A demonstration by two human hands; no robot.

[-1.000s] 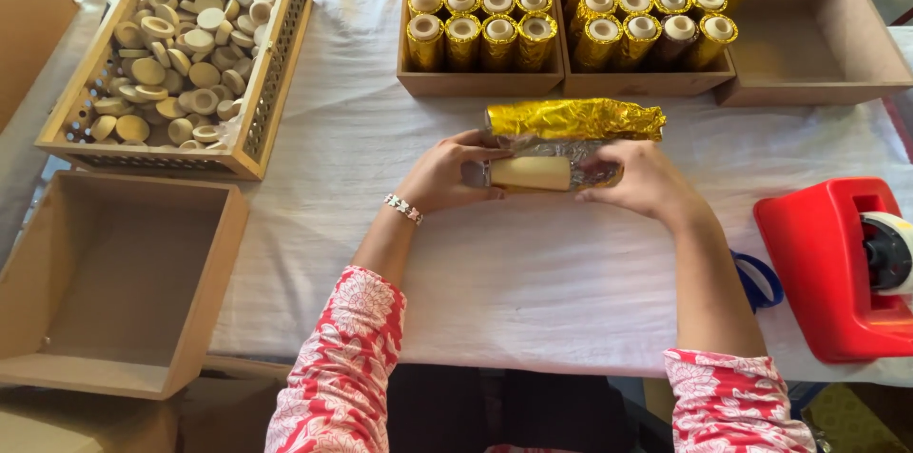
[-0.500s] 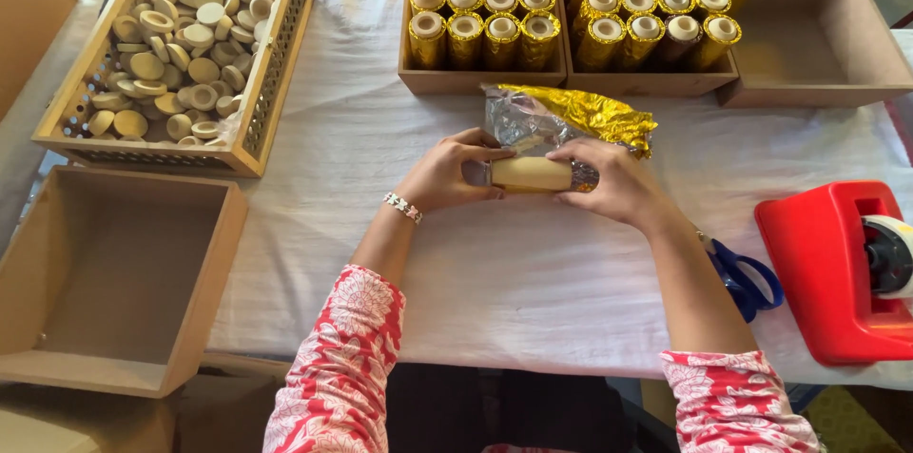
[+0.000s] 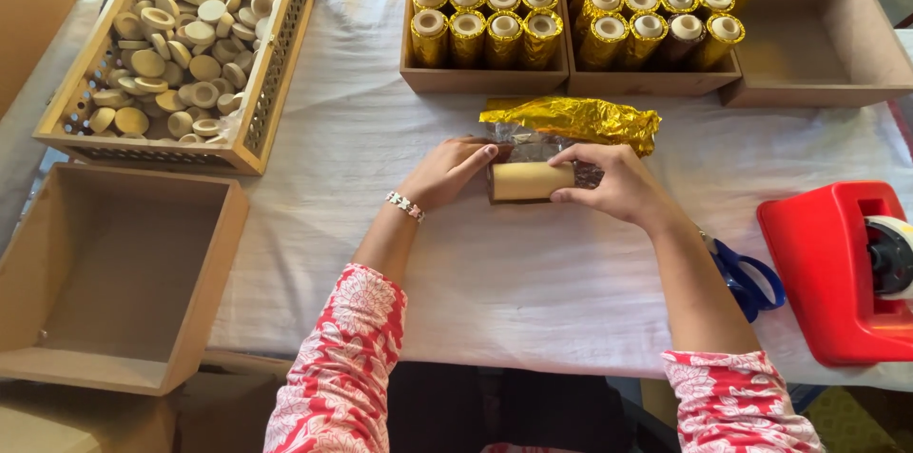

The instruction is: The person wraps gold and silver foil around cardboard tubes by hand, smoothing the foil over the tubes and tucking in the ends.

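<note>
Dead centre of the frame, on the white tablecloth (image 3: 533, 272), lies a short tan cardboard tube (image 3: 531, 181) on its side, and both hands are on it. The left hand (image 3: 447, 171) presses against the tube's left end, fingers narrowed and stretched along it; the right hand (image 3: 613, 185) curls over the right end, thumb below and fingers above, closed round the tube and the sheet under it. Just behind the tube, the gold foil (image 3: 580, 118) is crumpled up in a loose ridge, shiny gold on one face and silvery where it folds under.

By the look of it, that tube is light and stiff, a plain matte roll that would crush if squeezed hard across the middle, so the ends look the safest place to hold it. The foil seems thin, soft and slippery; it creases at a touch and could tear at an edge, so flat fingers along the tube's length suit it best.

Across the top of the frame sit two wooden boxes of gold-wrapped tubes (image 3: 495, 25) standing on end. Upper left, a slatted crate of round wooden caps (image 3: 176, 44). Lower left, an open wooden box (image 3: 114, 272). At the right edge, a red tape dispenser (image 3: 837, 272), with blue-handled scissors (image 3: 751, 277) just beside it.
</note>
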